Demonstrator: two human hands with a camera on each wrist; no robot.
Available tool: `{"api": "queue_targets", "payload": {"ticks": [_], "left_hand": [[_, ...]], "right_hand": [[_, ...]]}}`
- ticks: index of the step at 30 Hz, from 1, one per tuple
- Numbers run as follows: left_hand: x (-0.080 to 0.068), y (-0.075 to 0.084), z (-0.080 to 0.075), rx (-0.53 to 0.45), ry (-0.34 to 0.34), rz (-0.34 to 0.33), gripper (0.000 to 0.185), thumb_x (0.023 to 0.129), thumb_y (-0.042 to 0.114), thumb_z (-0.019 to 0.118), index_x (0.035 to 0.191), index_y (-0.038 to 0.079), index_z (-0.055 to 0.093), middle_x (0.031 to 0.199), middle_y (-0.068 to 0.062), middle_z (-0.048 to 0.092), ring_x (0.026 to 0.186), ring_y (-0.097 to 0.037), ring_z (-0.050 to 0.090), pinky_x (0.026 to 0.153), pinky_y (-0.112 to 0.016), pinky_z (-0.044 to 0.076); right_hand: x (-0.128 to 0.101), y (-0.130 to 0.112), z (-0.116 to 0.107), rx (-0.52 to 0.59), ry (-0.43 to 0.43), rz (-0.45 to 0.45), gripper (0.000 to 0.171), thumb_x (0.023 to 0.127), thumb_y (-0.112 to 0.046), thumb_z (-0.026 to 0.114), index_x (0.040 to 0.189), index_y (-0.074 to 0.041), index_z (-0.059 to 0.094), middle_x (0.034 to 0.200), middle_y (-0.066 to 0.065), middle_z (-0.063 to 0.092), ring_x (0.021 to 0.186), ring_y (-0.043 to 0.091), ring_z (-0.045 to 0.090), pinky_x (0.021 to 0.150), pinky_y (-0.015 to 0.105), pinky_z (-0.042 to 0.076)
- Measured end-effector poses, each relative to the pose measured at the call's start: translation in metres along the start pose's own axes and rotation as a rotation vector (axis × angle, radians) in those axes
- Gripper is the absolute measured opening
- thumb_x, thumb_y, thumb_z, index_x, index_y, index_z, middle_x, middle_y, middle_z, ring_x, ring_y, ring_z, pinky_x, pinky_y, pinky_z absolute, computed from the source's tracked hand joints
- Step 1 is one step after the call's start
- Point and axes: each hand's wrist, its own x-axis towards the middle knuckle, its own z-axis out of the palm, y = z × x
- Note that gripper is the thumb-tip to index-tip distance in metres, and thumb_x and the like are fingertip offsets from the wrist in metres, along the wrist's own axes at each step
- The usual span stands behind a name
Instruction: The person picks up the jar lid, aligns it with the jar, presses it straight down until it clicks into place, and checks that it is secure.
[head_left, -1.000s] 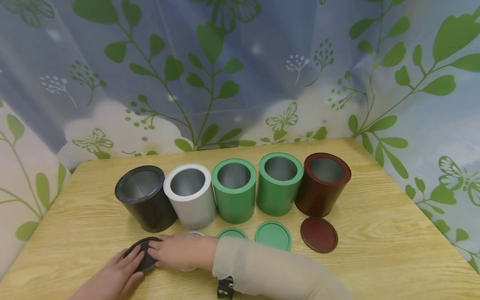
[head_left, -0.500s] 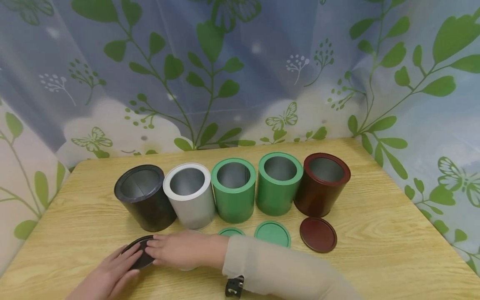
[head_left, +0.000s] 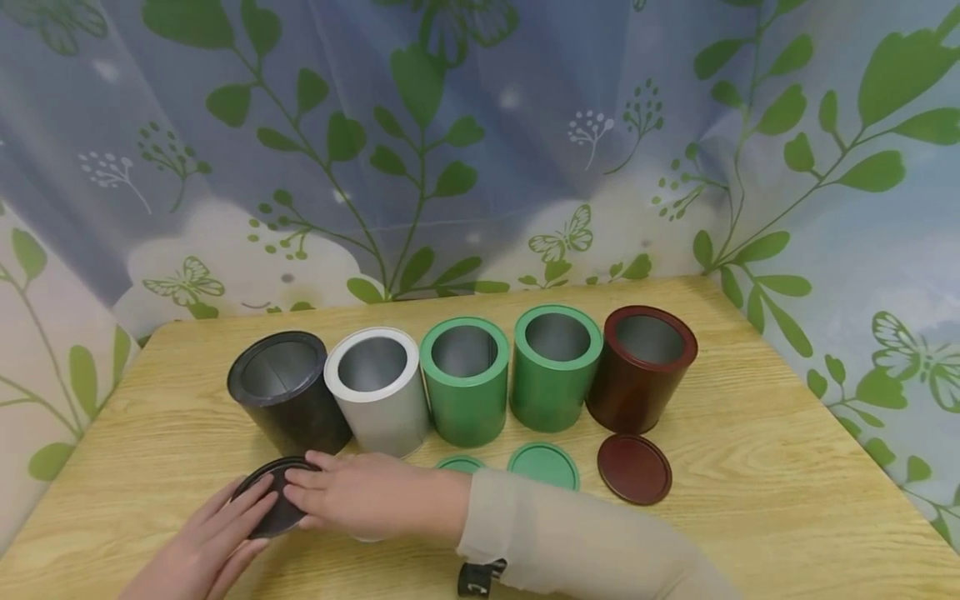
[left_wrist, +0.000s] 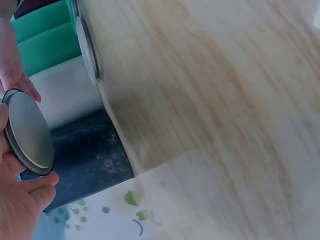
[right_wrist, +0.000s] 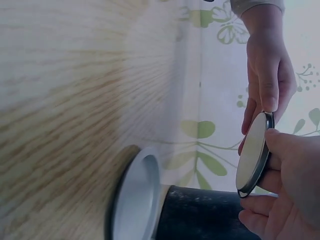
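A round black lid is held a little above the table, its metallic underside showing in both wrist views. My left hand grips its left edge, fingers over the top and thumb at the rim. From the opposite side my right hand pinches it, thumb below and fingers on top. Just behind stands a black can without its lid. A white can is beside it. The white lid lies on the table, mostly hidden under my right hand in the head view.
Two green cans and a dark red can continue the row to the right, mouths uncovered. Their green lids and dark red lid lie in front on the wooden table. A leaf-patterned curtain hangs behind.
Both hands and the black lid have shifted slightly left, then up toward the black can. The right forearm now covers more of the white lid. The cans stay in place.
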Motion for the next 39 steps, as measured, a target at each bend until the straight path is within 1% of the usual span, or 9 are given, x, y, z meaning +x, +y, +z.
{"api": "queue_targets", "payload": {"ticks": [4,6,8,14,22,26,29,33,39], "left_hand": [[0.004,0.002,-0.003,-0.017,0.039,0.025,0.047,0.096,0.040,0.049,0.124,0.003,0.060,0.141,0.000,0.043,0.136,-0.003,0.017,0.104,-0.009,0.014],[0.006,0.003,-0.006,-0.024,0.052,0.041,0.052,0.098,0.043,0.040,0.124,0.002,0.059,0.140,-0.003,0.045,0.136,-0.004,0.017,0.104,-0.010,0.015],[0.008,0.004,-0.009,-0.026,0.059,0.050,0.054,0.099,0.045,0.037,0.125,0.002,0.058,0.140,-0.004,0.046,0.137,-0.005,0.017,0.104,-0.010,0.015],[0.015,0.007,-0.018,0.000,0.085,0.086,0.053,0.100,0.043,0.035,0.129,0.003,0.055,0.143,-0.003,0.042,0.137,-0.009,0.019,0.106,-0.013,0.016],[0.023,0.007,-0.028,0.000,0.090,0.114,0.054,0.101,0.040,0.035,0.128,-0.002,0.054,0.141,-0.010,0.043,0.138,-0.016,0.021,0.109,-0.018,0.016],[0.029,0.006,-0.030,-0.006,0.135,0.138,0.054,0.101,0.040,0.036,0.124,-0.005,0.057,0.138,-0.014,0.046,0.137,-0.020,0.026,0.108,-0.020,0.019],[0.034,0.006,-0.032,-0.004,0.158,0.158,0.053,0.101,0.039,0.038,0.124,-0.004,0.057,0.139,-0.013,0.046,0.136,-0.023,0.028,0.108,-0.021,0.020],[0.040,0.006,-0.035,-0.004,0.151,0.157,0.053,0.101,0.039,0.037,0.123,-0.005,0.057,0.141,-0.011,0.043,0.136,-0.023,0.028,0.108,-0.022,0.021],[0.048,0.007,-0.036,-0.003,0.181,0.166,0.053,0.101,0.039,0.037,0.125,-0.003,0.056,0.140,-0.010,0.044,0.135,-0.020,0.029,0.108,-0.020,0.021]], "right_hand": [[-0.005,-0.002,-0.006,-0.043,0.046,0.000,0.047,0.102,-0.038,0.030,0.142,-0.015,0.042,0.146,-0.001,0.036,0.133,0.017,0.033,0.103,0.019,0.029],[-0.007,-0.003,-0.009,-0.079,0.080,-0.001,0.046,0.102,-0.037,0.031,0.141,-0.015,0.043,0.145,0.000,0.038,0.132,0.018,0.035,0.103,0.020,0.029],[-0.009,-0.004,-0.013,-0.111,0.107,0.004,0.046,0.102,-0.037,0.031,0.140,-0.014,0.044,0.144,0.000,0.039,0.132,0.018,0.036,0.102,0.021,0.031],[-0.013,-0.006,-0.022,-0.188,0.152,0.022,0.045,0.103,-0.037,0.030,0.138,-0.015,0.046,0.143,-0.001,0.042,0.131,0.019,0.037,0.102,0.023,0.034],[-0.014,-0.006,-0.032,-0.231,0.192,0.033,0.047,0.102,-0.039,0.029,0.139,-0.013,0.045,0.143,0.001,0.042,0.133,0.020,0.035,0.106,0.024,0.026],[-0.015,-0.005,-0.038,-0.221,0.180,0.067,0.048,0.102,-0.039,0.030,0.141,-0.013,0.043,0.145,0.002,0.038,0.135,0.020,0.031,0.108,0.024,0.022],[-0.016,-0.004,-0.042,-0.214,0.162,0.094,0.049,0.102,-0.040,0.030,0.142,-0.014,0.042,0.146,0.001,0.036,0.135,0.020,0.030,0.107,0.024,0.025],[-0.017,-0.003,-0.045,-0.249,0.182,0.102,0.049,0.102,-0.040,0.031,0.141,-0.014,0.044,0.145,0.002,0.038,0.134,0.021,0.032,0.104,0.025,0.030],[-0.018,0.003,-0.047,-0.255,0.213,0.103,0.049,0.101,-0.041,0.033,0.139,-0.013,0.046,0.144,0.002,0.040,0.133,0.021,0.034,0.105,0.025,0.029]]}}
